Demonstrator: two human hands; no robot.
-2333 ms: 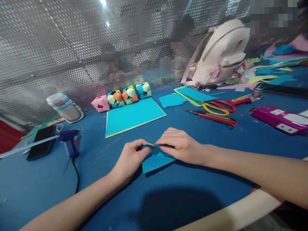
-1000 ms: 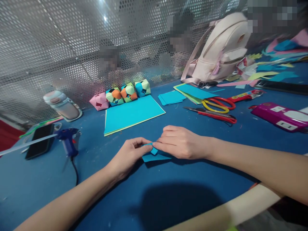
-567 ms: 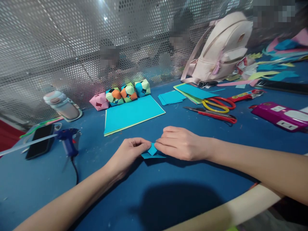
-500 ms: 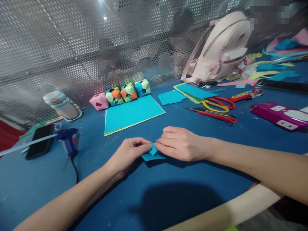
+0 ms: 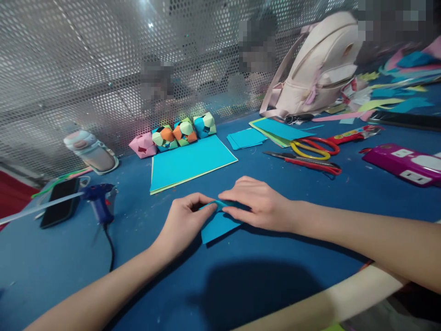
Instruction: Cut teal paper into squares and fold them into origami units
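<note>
A small piece of blue paper (image 5: pixel 217 228) lies in front of me, its far edge folded up. My left hand (image 5: pixel 179 219) pinches that edge between thumb and forefinger at the left. From the right, my right hand (image 5: pixel 263 202) holds the same paper, thumb on the near side and forefinger at the far side of the fold. Its other fingers are curled and partly hidden. Just beyond my hands is a larger blue sheet (image 5: pixel 193 163) on a pale green one.
Folded paper balls (image 5: pixel 185 132) stand along the perforated metal wall. At left are a glue gun (image 5: pixel 99 202), a phone (image 5: pixel 61 202) and a bottle (image 5: pixel 90 151). Scissors (image 5: pixel 310 151), a cutter knife (image 5: pixel 313 166), small blue sheets (image 5: pixel 246 139), a purple power strip (image 5: pixel 401 164) and a backpack (image 5: pixel 317 73) occupy the right.
The small folded flap has lifted, and more of the paper's near part shows. My right thumb and forefinger have spread apart around the fold.
</note>
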